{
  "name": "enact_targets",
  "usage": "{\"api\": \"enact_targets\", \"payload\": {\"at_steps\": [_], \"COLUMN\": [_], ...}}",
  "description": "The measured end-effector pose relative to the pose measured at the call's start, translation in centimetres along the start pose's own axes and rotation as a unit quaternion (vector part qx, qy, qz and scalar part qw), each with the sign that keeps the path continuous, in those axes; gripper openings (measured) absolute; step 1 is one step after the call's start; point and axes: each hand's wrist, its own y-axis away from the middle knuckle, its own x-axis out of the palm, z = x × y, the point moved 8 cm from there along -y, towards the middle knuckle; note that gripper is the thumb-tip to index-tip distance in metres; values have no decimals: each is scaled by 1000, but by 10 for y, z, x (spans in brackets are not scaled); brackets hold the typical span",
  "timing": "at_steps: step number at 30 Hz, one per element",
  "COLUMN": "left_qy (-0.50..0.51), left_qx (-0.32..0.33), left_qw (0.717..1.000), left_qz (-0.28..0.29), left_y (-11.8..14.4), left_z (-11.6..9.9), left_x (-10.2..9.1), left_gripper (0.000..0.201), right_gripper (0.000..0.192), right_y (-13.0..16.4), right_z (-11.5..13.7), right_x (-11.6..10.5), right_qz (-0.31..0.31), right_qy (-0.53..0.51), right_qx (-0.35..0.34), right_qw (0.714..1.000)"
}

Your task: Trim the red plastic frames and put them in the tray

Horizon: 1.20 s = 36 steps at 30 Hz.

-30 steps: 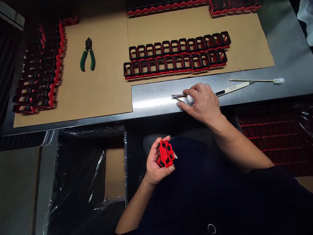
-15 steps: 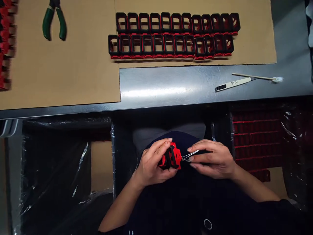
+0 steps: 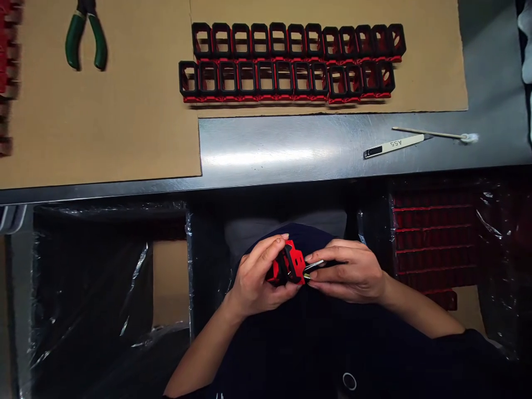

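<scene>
My left hand (image 3: 260, 274) is closed around a red and black plastic frame part (image 3: 294, 263), held in front of my body with its red face turned to the right. My right hand (image 3: 347, 271) pinches thin shiny metal tweezers (image 3: 315, 265) close against that red face. Their tips are at the part's right edge, beside a small brass-coloured glint (image 3: 306, 276). The fingers cover much of both the tweezers and the part.
Two rows of similar red and black frames (image 3: 266, 80) stand on cardboard (image 3: 137, 122) on the metal bench (image 3: 257, 144). Green-handled pliers (image 3: 86, 41), a white-handled blade tool (image 3: 393, 146) and a cotton swab (image 3: 440, 134) lie there. Plastic-lined boxes (image 3: 189, 266) flank me below; the right one holds red parts (image 3: 434, 233).
My right hand has moved left, bringing the tweezers nearer, and its fingertips now almost meet the part. My left hand stays wrapped around the part, tilting it slightly.
</scene>
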Motion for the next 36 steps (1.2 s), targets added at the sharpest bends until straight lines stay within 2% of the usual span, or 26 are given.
{"api": "enact_targets", "payload": {"at_steps": [15, 25, 32, 36], "left_qy": [-10, -12, -20, -25], "left_qx": [-13, -2, -20, -31], "left_qw": [1000, 1000, 999, 998], "left_qz": [0, 9, 32, 41], "left_y": [-1, 1, 4, 6], "left_z": [3, 3, 5, 6], "left_x": [0, -1, 1, 2], "left_gripper": [82, 83, 85, 85], "right_gripper": [5, 6, 9, 10], "right_y": [0, 2, 4, 4], "right_z": [-1, -3, -2, 3], "right_x": [-2, 1, 4, 4], "right_qz": [-12, 18, 39, 43], "right_qy": [5, 12, -3, -5], "right_qx": [-1, 15, 28, 10], "right_qw": [1000, 1000, 999, 999]}}
